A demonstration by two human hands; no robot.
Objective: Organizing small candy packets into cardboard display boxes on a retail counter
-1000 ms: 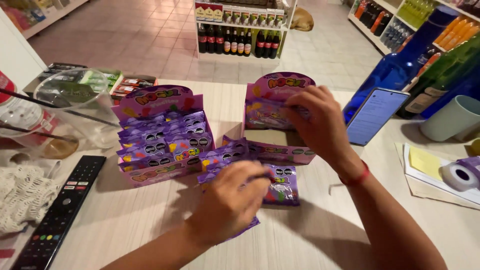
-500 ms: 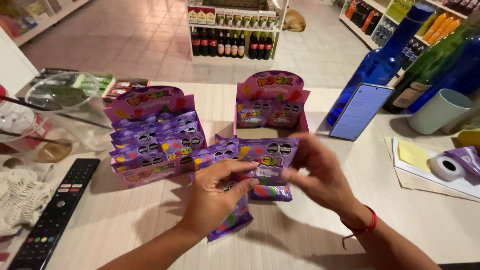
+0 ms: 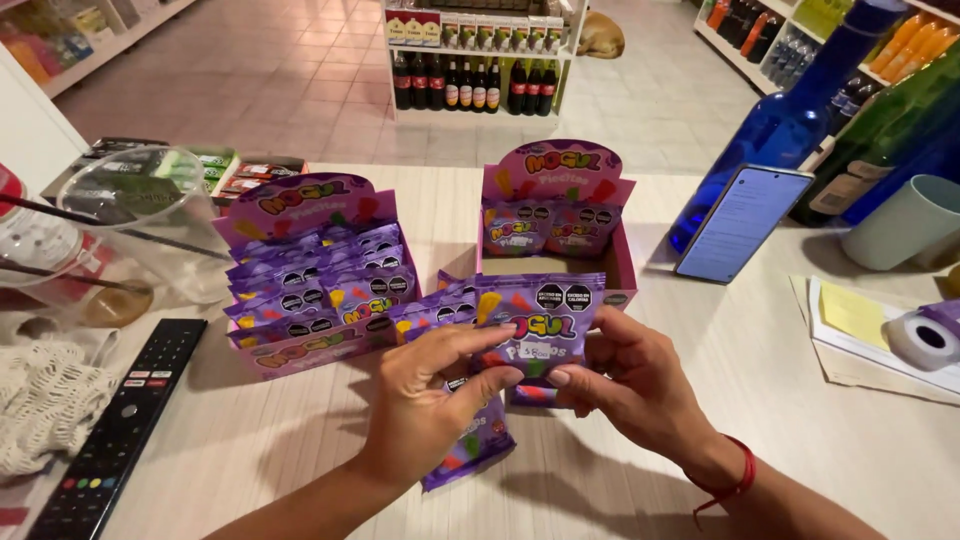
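Both hands hold up one purple candy packet (image 3: 540,322) above the counter, with further packets stacked behind it. My left hand (image 3: 430,405) grips its lower left side, thumb across the front. My right hand (image 3: 635,385), with a red string at the wrist, pinches its lower right edge. A loose purple packet (image 3: 472,450) lies on the counter under my left hand. To the left stands a pink display box (image 3: 300,350) full of the same packets. Behind the held packet is a second pink display box (image 3: 620,265) with a few packets at its back.
A black remote control (image 3: 120,430) and white netting (image 3: 40,400) lie at the left. A clear plastic container (image 3: 130,215) stands behind them. At right are a phone (image 3: 742,222) leaning on a blue bottle (image 3: 790,120), green bottles, a mug (image 3: 910,225), papers and a tape roll (image 3: 925,335).
My right hand left the back display box and came to the packets in front. Both hands have now lifted one packet upright, facing me.
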